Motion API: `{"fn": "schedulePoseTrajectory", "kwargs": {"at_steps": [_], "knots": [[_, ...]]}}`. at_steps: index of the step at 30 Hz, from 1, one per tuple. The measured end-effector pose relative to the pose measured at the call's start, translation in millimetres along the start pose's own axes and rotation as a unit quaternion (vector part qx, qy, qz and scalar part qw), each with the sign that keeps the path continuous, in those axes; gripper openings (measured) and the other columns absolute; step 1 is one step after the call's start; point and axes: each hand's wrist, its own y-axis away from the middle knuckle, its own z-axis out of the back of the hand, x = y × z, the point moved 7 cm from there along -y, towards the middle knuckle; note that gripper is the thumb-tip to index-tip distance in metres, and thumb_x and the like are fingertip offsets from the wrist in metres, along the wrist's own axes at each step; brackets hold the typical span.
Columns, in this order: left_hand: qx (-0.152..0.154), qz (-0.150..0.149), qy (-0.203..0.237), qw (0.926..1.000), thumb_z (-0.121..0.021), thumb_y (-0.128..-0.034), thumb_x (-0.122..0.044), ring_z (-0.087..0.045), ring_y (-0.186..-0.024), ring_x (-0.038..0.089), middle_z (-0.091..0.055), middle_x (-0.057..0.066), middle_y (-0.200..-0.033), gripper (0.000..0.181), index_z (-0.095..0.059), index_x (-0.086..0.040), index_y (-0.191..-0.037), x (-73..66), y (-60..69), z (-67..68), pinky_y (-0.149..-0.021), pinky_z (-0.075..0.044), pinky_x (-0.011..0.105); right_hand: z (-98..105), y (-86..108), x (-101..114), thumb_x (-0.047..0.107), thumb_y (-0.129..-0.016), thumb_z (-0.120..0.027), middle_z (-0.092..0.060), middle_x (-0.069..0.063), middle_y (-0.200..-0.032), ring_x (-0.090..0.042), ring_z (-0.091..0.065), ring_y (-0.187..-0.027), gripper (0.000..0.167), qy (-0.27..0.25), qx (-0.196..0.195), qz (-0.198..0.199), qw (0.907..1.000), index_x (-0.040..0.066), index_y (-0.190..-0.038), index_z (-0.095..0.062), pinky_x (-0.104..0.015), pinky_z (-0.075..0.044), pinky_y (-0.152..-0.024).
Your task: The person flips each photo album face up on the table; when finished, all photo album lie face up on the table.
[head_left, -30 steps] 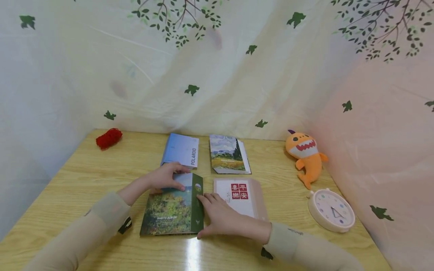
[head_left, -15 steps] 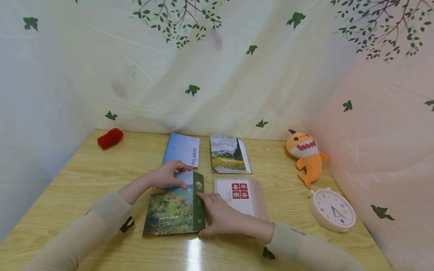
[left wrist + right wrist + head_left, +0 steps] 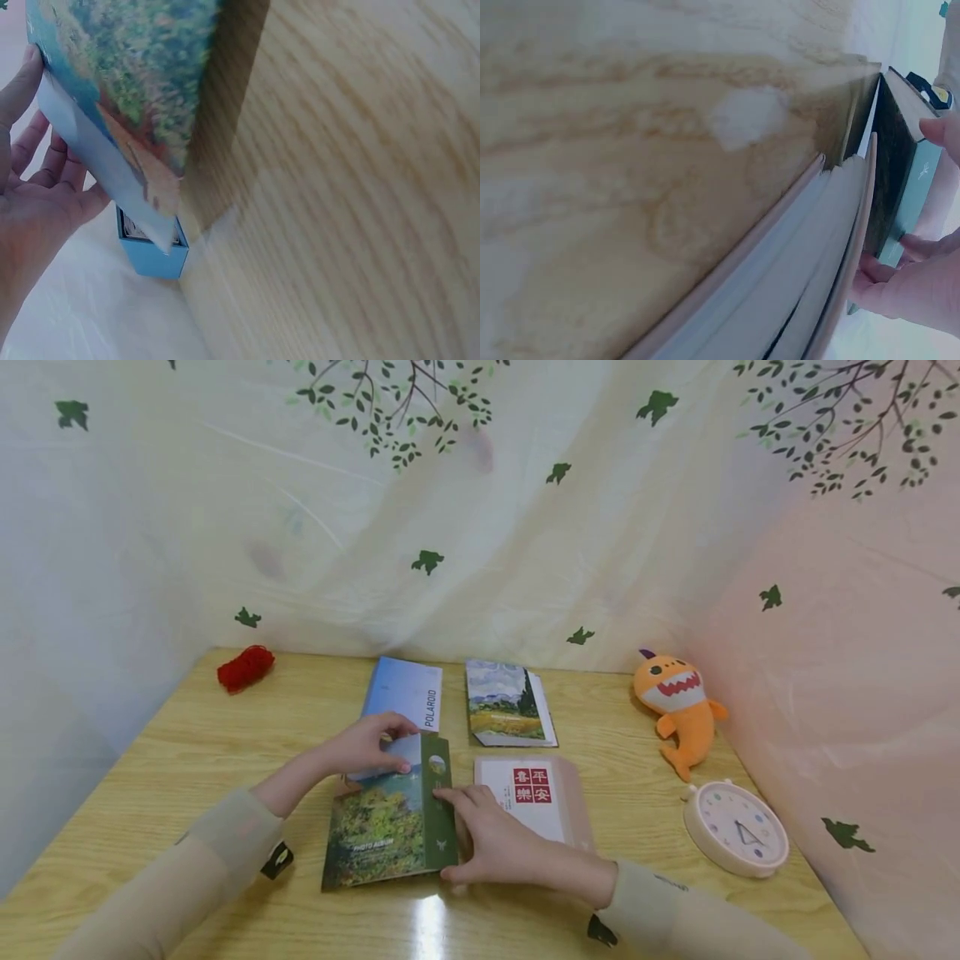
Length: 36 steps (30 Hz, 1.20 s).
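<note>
A green photo album (image 3: pixel 382 827) with a painted cover is tilted up off the table, its right side raised. My left hand (image 3: pixel 367 747) pinches its upper edge, thumb on the cover; in the left wrist view the left hand (image 3: pixel 45 172) has its fingers behind the cover (image 3: pixel 150 60). At the spine, my right hand (image 3: pixel 495 835) grips the right edge between thumb and fingers. The right wrist view has the right hand (image 3: pixel 922 277) on the green spine (image 3: pixel 911 202), beside the page edges of another book (image 3: pixel 802 262).
Behind lie a blue POLAROID book (image 3: pixel 405 689) and a landscape-covered book (image 3: pixel 506 702). A book with red characters (image 3: pixel 525 793) lies under and beside my right forearm. Red yarn (image 3: pixel 246 669) sits back left; an orange shark toy (image 3: pixel 682 710) and a round clock (image 3: pixel 737 828) are at the right.
The album has shifted slightly to the right and its spine side has tilted higher. Both hands have kept their hold and moved only a little with it.
</note>
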Motion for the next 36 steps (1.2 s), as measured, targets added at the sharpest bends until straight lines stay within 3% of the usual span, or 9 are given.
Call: {"fn": "schedulePoseTrajectory", "kwargs": {"at_steps": [7, 13, 22, 28, 32, 36], "knots": [[-0.013, 0.023, 0.03, 0.9992, -0.078, -0.0765, -0.032, -0.056, -0.097, 0.02, -0.06, 0.006, -0.108, 0.053, -0.058, -0.004, -0.117, -0.4, 1.2, 5.4, -0.087, -0.049, 0.043, 8.8, 0.6, 1.8, 0.042, -0.07, -0.079, -0.039, -0.009, -0.139, -0.02, -0.037, -0.124, 0.092, -0.002, -0.02, 0.006, 0.9998, 0.016, -0.144, -0.033, -0.037, -0.041, -0.103], [-0.034, 0.019, 0.041, 0.9984, -0.078, -0.0782, -0.029, -0.055, -0.093, 0.02, -0.06, 0.007, -0.105, 0.05, -0.057, -0.003, -0.116, -0.9, 2.8, 12.1, -0.084, -0.049, 0.042, 18.3, 1.8, 3.5, 0.045, -0.072, -0.076, -0.033, -0.004, -0.145, -0.018, -0.033, -0.131, 0.084, -0.025, -0.042, -0.005, 0.9988, 0.023, -0.143, -0.035, -0.039, -0.04, -0.104], [-0.057, 0.01, 0.039, 0.9976, -0.077, -0.0787, -0.029, -0.056, -0.093, 0.022, -0.06, 0.009, -0.104, 0.05, -0.058, -0.004, -0.117, -5.2, 4.6, 19.9, -0.08, -0.049, 0.039, 27.7, 2.7, 11.1, 0.047, -0.075, -0.075, -0.032, -0.008, -0.149, -0.024, -0.034, -0.135, 0.082, -0.041, -0.066, 0.011, 0.9969, 0.024, -0.143, -0.034, -0.045, -0.038, -0.105], [-0.081, 0.002, 0.048, 0.9955, -0.079, -0.0773, -0.023, -0.056, -0.096, 0.023, -0.06, 0.01, -0.105, 0.049, -0.058, -0.002, -0.116, -11.8, 3.8, 29.6, -0.085, -0.05, 0.043, 35.3, 1.6, 17.0, 0.049, -0.076, -0.073, -0.035, 0.002, -0.148, -0.021, -0.041, -0.131, 0.084, -0.06, -0.077, 0.018, 0.9951, 0.028, -0.145, -0.029, -0.043, -0.042, -0.102], [-0.105, -0.004, 0.047, 0.9934, -0.08, -0.0756, -0.021, -0.056, -0.096, 0.023, -0.061, 0.01, -0.105, 0.05, -0.058, -0.002, -0.116, -18.4, 1.8, 38.1, -0.087, -0.048, 0.043, 43.8, 1.6, 19.8, 0.045, -0.076, -0.075, -0.037, 0.004, -0.146, -0.021, -0.047, -0.125, 0.085, -0.081, -0.098, 0.038, 0.9911, 0.029, -0.145, -0.029, -0.037, -0.046, -0.097], [-0.13, -0.015, 0.035, 0.9908, -0.082, -0.0735, -0.02, -0.056, -0.092, 0.023, -0.062, 0.012, -0.103, 0.051, -0.06, -0.003, -0.116, -27.2, 1.7, 45.8, -0.082, -0.048, 0.043, 52.7, 2.2, 24.1, 0.034, -0.076, -0.079, -0.035, -0.001, -0.147, -0.022, -0.046, -0.126, 0.083, -0.122, -0.122, 0.083, 0.9816, 0.025, -0.145, -0.032, -0.029, -0.051, -0.09]]}}
